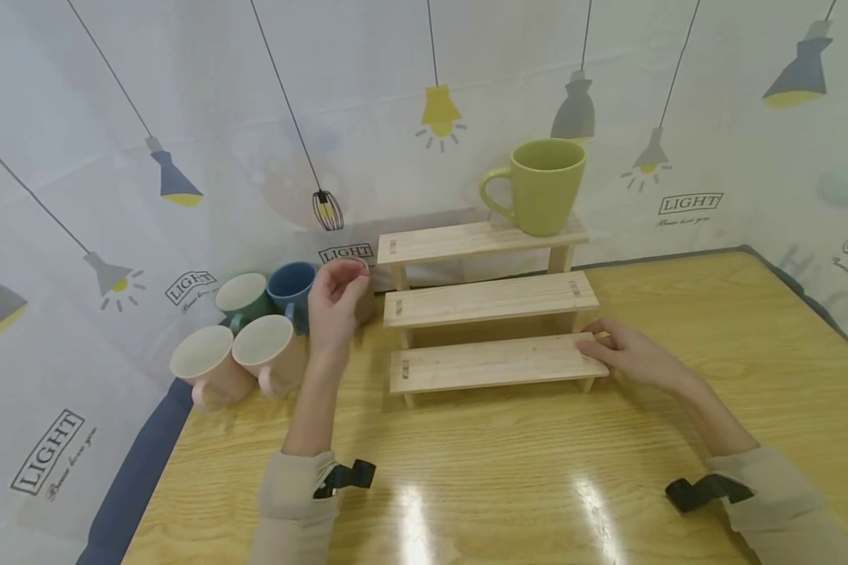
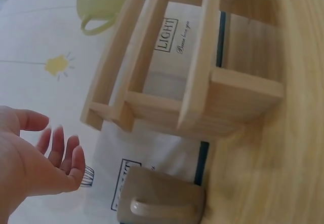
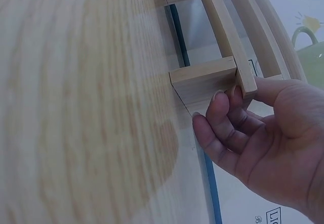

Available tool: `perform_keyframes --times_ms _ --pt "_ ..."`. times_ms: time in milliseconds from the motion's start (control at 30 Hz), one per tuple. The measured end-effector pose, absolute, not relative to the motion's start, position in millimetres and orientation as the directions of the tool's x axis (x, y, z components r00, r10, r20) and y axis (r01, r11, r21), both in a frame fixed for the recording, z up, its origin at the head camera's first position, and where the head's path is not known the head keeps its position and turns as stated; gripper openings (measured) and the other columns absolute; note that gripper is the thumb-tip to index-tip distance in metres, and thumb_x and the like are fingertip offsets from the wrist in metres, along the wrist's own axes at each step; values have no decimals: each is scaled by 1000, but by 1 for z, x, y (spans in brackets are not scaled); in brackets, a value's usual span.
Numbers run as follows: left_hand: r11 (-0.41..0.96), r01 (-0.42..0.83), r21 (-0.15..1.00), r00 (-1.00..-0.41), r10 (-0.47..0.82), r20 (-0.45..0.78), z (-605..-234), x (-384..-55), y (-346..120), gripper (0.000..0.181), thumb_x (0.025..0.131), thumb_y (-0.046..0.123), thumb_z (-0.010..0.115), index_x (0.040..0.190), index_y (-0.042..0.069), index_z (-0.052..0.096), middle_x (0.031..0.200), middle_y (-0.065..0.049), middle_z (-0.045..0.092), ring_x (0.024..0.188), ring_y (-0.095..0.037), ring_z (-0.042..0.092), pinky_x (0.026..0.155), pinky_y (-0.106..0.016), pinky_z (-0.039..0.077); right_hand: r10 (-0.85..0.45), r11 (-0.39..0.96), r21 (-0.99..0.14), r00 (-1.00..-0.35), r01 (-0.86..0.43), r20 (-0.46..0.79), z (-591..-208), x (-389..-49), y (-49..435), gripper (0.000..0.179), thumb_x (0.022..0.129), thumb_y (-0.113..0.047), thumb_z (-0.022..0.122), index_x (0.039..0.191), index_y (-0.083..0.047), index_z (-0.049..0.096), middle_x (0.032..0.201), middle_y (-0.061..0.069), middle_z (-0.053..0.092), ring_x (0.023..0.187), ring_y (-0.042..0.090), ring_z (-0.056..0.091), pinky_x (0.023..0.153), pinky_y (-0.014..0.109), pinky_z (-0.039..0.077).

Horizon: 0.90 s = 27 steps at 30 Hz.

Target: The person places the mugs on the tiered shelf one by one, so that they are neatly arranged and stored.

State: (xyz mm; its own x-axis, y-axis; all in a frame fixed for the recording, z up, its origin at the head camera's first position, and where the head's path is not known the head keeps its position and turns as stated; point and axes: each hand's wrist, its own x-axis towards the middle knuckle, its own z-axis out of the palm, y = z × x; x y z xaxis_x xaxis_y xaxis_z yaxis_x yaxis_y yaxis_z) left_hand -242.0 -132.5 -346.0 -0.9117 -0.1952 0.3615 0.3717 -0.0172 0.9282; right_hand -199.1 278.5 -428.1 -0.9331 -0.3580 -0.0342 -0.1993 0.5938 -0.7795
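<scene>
Evidently, the right fingers are pinching the wooden rack by its lowest board's end.
The left fingers are hanging half-curled, holding nothing; the rack, standing on the worktop, is looking light and stiff, its board ends offering purchase, though the green mug atop is seeming slippery.

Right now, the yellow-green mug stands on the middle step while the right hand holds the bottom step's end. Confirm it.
No: the head view shows the yellow-green mug on the top step, while the right hand holds the bottom step by its end.
</scene>
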Motion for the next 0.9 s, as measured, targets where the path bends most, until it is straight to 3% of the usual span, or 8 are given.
perform_keyframes --times_ms 367,500,633,900 --pt "113 247 962 -925 -270 269 -378 -237 -164 21 96 -2 58 117 -6 55 112 -15 58 100 -15 56 89 -24 44 -345 594 -785 -937 -175 -53 -426 -197 279 58 106 -37 49 139 10 41 131 36 55 125 50 52 99 62 44" --pt "128 214 968 -926 -288 243 -388 -239 -171 25 96 -1 58 120 -7 53 115 -17 57 99 -16 55 85 -21 44 -364 562 -812 -928 -157 -72 -425 -197 279 58 106 -33 51 140 12 38 124 31 61 106 37 66 92 52 51" --pt "137 188 972 -929 -298 222 -396 -243 -175 28 94 -3 56 121 -8 50 118 -19 55 101 -17 53 86 -21 43 -378 517 -848 -920 -117 -104 -423 -197 280 60 106 -29 52 141 15 33 116 25 66 81 24 68 78 37 55" --pt "114 102 988 -924 -357 137 -409 -252 -181 30 94 -4 51 124 -10 49 114 -17 55 100 -14 51 85 -20 40 -374 541 -835 -919 -104 -128 -422 -198 281 65 106 -31 52 141 19 29 99 16 69 72 23 67 75 33 54"
